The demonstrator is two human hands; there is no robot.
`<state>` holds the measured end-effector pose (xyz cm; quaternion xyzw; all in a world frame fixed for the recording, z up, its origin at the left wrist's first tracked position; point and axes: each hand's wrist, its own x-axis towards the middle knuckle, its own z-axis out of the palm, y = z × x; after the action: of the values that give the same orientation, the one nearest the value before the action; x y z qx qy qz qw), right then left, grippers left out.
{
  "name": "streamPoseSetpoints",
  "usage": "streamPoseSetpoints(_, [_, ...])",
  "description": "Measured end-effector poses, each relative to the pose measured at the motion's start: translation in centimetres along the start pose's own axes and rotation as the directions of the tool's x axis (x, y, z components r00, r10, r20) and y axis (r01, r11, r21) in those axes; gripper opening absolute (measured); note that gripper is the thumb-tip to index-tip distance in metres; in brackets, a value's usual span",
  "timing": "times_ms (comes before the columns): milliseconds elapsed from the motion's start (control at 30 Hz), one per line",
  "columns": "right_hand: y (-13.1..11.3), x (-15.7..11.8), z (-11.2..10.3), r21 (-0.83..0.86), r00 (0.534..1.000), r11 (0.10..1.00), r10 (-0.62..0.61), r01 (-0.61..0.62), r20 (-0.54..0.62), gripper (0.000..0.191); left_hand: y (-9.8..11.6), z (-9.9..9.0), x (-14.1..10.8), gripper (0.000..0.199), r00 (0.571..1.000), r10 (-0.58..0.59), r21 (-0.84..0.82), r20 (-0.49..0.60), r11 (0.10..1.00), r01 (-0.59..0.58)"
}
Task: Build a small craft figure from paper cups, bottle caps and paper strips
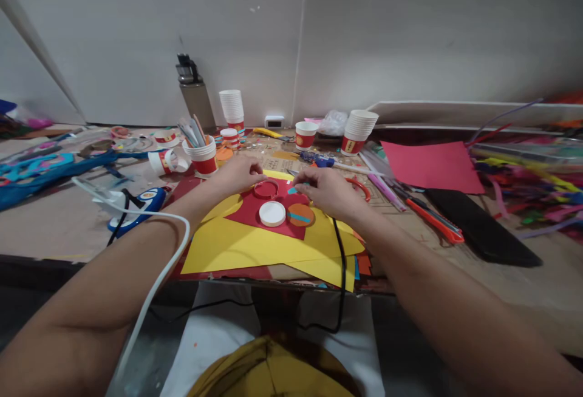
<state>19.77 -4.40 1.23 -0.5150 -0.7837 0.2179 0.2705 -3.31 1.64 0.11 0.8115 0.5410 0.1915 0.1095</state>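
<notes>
Curling left hand [246, 172]: can't tell grip
My right hand [327, 189]: likewise, by blue paper [292, 190]
Blue paper: likely flimsy, light; pinch edges

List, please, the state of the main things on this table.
White round disc: lying flat on red paper.
Orange round disc: flat, light-blue strip across it.
Red-and-white paper cup near the wall: upright.
Another red-and-white paper cup: lying on its side.
White-and-red paper cups at right: nested in a stack, upright.
Orange-red plastic utility knife: lying flat, blade position unclear.
Black rectangular phone: lying flat, no lit screen visible.
</notes>
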Motion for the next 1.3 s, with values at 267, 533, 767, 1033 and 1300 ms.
streamPoseSetpoints(267, [-0.4, -0.3, -0.1, -0.088, 0.999, 0.996, 0.023, -0.021, 0.028, 0.018, 0.2, -0.1, -0.3, 0.021, 1.000, -0.002, 0.058, 0.030, 0.998, 0.000])
streamPoseSetpoints(533, [-0.9, -0.5, 0.2, -0.171, 1.000, 0.985, 0.016, -0.015, 0.004, 0.017, 0.8, 0.0, -0.5, 0.017, 0.999, 0.025, 0.021, -0.021, 0.999, -0.024])
streamPoseSetpoints(767, [-0.8, -0.2, 1.0, -0.192, 1.000, 0.981, 0.026, -0.024, 0.008, 0.022, 0.2, 0.6, -0.3, 0.016, 1.000, 0.025, -0.021, -0.015, 0.999, -0.025])
streamPoseSetpoints(1033, [-0.8, -0.1, 0.2, -0.374, 0.998, 0.926, -0.061, 0.053, -0.010, 0.026, 1.0, 0.3, -0.5, 0.014, 0.995, 0.028, -0.015, -0.094, 0.999, -0.030])
streamPoseSetpoints(1300, [-2.4, -1.3, -1.9, -0.339, 0.956, 0.937, 0.027, 0.077, 0.291, 0.009, 1.6, 0.1, -0.8, 0.014, 0.987, 0.070, -0.090, -0.147, 0.992, -0.084])
